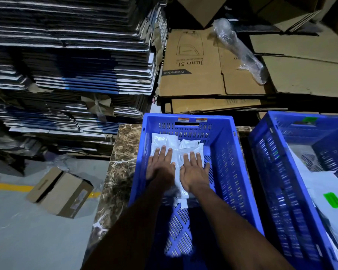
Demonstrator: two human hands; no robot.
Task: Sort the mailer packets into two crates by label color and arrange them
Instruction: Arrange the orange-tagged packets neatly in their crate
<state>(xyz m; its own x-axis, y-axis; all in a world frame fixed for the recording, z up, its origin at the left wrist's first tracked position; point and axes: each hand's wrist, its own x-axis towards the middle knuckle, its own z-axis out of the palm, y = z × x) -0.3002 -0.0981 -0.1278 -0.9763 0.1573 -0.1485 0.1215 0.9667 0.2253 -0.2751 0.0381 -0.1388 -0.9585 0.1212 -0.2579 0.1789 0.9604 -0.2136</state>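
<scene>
Reaching down from the bottom of the view, both forearms extend into the left blue crate [139, 172], which sits on a brown marbled tabletop [121, 152]. Left hand [160, 166] and right hand [193, 172] lie side by side, palms down and fingers spread flat, gripping nothing and pressing on the white mailer packets [164, 141] that lie on the crate's floor toward its far end; which label colour these packets carry cannot be told, since the hands and folds cover them. Nearer the person the slotted floor of that crate is bare. Just beside it to the right, apart by a dark gap, stands the right blue crate [277, 191], holding more white packets, one with a bright green label [333, 200] facing up. On the far rim of the left crate sit two small orange stickers [192, 120], and on the far rim of the right one a green sticker [309, 120]. Off the table to the left, a small cardboard box [61, 191] lies tilted on the grey floor near a yellow line [14, 187]. Beyond the crates lie flattened cardboard sheets [193, 78], a roll of clear plastic wrap [240, 49] resting on them, and to the left a tall stack of flattened cartons [70, 55]
</scene>
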